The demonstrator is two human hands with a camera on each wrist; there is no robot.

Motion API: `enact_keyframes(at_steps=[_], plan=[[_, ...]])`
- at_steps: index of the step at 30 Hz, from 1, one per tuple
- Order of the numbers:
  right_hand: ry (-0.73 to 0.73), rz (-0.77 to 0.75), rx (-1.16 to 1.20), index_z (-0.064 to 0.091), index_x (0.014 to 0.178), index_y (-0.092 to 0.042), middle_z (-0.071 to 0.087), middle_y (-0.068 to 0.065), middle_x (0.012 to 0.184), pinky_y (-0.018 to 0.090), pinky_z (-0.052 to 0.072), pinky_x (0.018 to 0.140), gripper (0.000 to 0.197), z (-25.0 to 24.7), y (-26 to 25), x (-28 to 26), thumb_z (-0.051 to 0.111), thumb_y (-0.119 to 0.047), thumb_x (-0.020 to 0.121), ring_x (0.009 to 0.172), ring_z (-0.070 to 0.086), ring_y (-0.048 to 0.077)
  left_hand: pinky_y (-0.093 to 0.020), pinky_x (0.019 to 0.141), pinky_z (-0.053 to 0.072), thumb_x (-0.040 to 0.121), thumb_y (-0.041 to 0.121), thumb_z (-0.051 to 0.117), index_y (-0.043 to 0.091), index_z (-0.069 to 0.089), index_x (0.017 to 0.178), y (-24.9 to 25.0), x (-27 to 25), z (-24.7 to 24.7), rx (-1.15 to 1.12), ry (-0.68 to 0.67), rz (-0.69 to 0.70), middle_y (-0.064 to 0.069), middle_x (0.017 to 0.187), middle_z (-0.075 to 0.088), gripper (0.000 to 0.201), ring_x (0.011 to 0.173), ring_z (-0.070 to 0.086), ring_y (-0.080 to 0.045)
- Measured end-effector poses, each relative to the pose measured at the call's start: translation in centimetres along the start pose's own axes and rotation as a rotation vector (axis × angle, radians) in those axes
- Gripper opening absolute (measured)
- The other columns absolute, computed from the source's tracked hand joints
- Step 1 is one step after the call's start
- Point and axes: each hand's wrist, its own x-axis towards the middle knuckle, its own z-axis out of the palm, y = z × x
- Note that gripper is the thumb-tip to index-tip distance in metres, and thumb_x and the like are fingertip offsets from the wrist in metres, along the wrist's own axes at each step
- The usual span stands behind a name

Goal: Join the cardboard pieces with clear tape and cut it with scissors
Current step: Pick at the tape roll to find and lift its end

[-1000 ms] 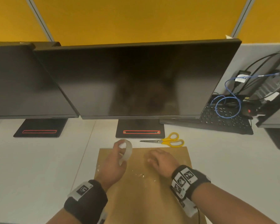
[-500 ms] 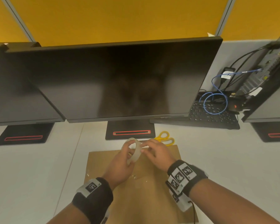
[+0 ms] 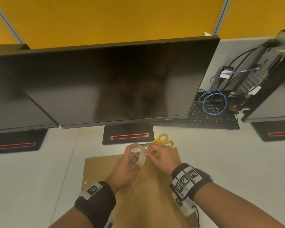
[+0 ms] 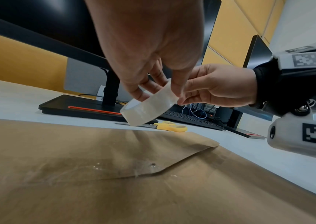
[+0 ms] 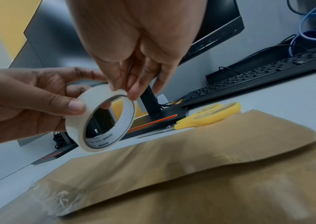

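Left hand (image 3: 122, 168) is gripping the tape roll (image 3: 139, 156), thumb on the outer band and fingers curled through the core, holding it up off the cardboard (image 3: 105, 165), likely so the right hand can work the rim. Right hand (image 3: 161, 157) is pinching at the top edge of the roll with thumb and fingertips (image 5: 134, 94), probably picking for the loose tape end; no strip looks pulled free yet. Roll is a cloudy translucent ring, smooth outside, white printed liner inside. Landmark: cardboard. It is lying flat on the desk, directly under both hands; it is brown, matte, with one sheet overlapping the other along a curved seam (image 4: 153, 172), glossy crinkled tape patches already on it. Scissors (image 3: 163, 140) are lying just beyond the cardboard's far edge, yellow plastic handles, metal blades, untouched. Monitor base (image 3: 128, 135) is sitting just behind the scissors, farther from the cardboard.
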Motion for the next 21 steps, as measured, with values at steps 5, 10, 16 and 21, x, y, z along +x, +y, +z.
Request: enact_keyframes(at_steps=[5,10,16,21], plan=[[0.004,0.173,0.211,0.058,0.104,-0.027,0.061,-0.012,0.097,0.017,0.047,0.073,0.013,-0.8,-0.1,0.5,0.062,-0.023,0.092,0.082,0.061,0.014,-0.009,0.075,0.041,0.084,-0.002,0.060,0.040,0.035,0.124,-0.3,0.7,0.1,-0.041,0.001,0.025,0.006,0.090,0.064,0.064,0.075,0.055,0.000],[-0.046,0.271,0.293,0.046,0.131,-0.031,0.063,-0.010,0.101,0.001,0.039,0.068,0.038,-1.7,-0.2,1.0,0.054,-0.019,0.096,0.089,0.061,0.004,-0.012,0.079,0.042,0.081,-0.003,0.062,0.033,0.038,0.125,-0.3,1.3,0.2,-0.015,-0.031,0.027,0.006,0.081,0.062,0.061,0.076,0.055,-0.004],[-0.013,0.275,0.420,0.060,0.114,-0.028,0.069,0.004,0.096,0.017,0.051,0.080,0.024,-1.5,-0.2,1.9,0.049,-0.015,0.097,0.090,0.066,0.016,-0.014,0.070,0.040,0.077,-0.003,0.062,0.025,0.046,0.100,-0.5,1.7,0.3,0.108,-0.047,-0.004,0.009,0.075,0.055,0.040,0.075,0.051,-0.002],[-0.059,0.249,0.466,0.055,0.103,-0.022,0.059,-0.017,0.051,0.008,0.042,0.059,0.021,-1.9,-0.4,2.2,0.051,-0.004,0.094,0.054,0.055,-0.007,-0.025,0.074,0.044,0.075,0.001,0.063,0.018,0.055,0.084,-1.3,2.1,0.5,0.291,-0.072,0.059,0.016,0.076,0.055,0.021,0.079,0.052,-0.010]])
